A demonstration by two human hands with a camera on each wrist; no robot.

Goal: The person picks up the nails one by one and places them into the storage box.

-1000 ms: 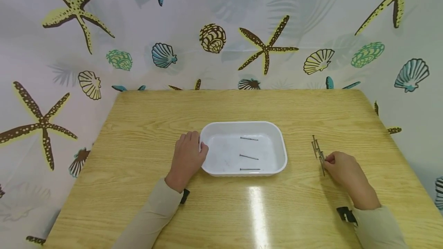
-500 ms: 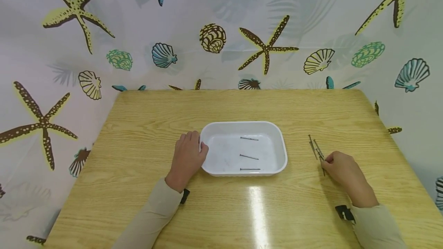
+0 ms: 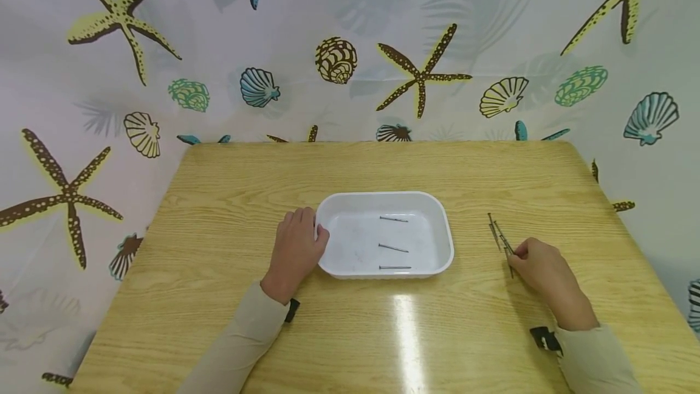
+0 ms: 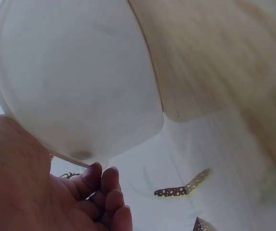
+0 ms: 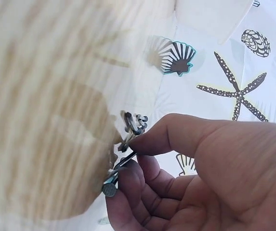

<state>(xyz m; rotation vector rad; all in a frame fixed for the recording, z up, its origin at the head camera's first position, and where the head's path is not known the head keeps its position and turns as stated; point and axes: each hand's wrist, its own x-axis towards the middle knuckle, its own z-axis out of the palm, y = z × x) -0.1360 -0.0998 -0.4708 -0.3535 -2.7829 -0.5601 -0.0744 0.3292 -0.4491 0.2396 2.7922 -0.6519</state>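
On the table stands a white plastic tray (image 3: 350,242) with rounded corners. Three metal nails lie apart inside it, the middle one (image 3: 394,248) slightly slanted. My left hand (image 3: 295,251) holds the tray's left rim, thumb over the edge; in the left wrist view its fingers (image 4: 111,178) curl beside the outer wall. To the right of the tray, my right hand (image 3: 544,266) pinches a nail (image 5: 110,187) between thumb and fingers, at the near end of a small pile of nails (image 3: 496,233). Fingers hide part of that pile.
The wood-grain table (image 3: 246,169) reaches back to a white curtain (image 3: 361,17) printed with starfish and shells. Both wrists carry a black strap mount, the right one (image 3: 544,338) close to the table. A bright light reflection crosses the front of the tabletop.
The nails in the right-hand pile have shifted slightly to the left and spread as the right fingers work among them. Tray and left hand stay in place.
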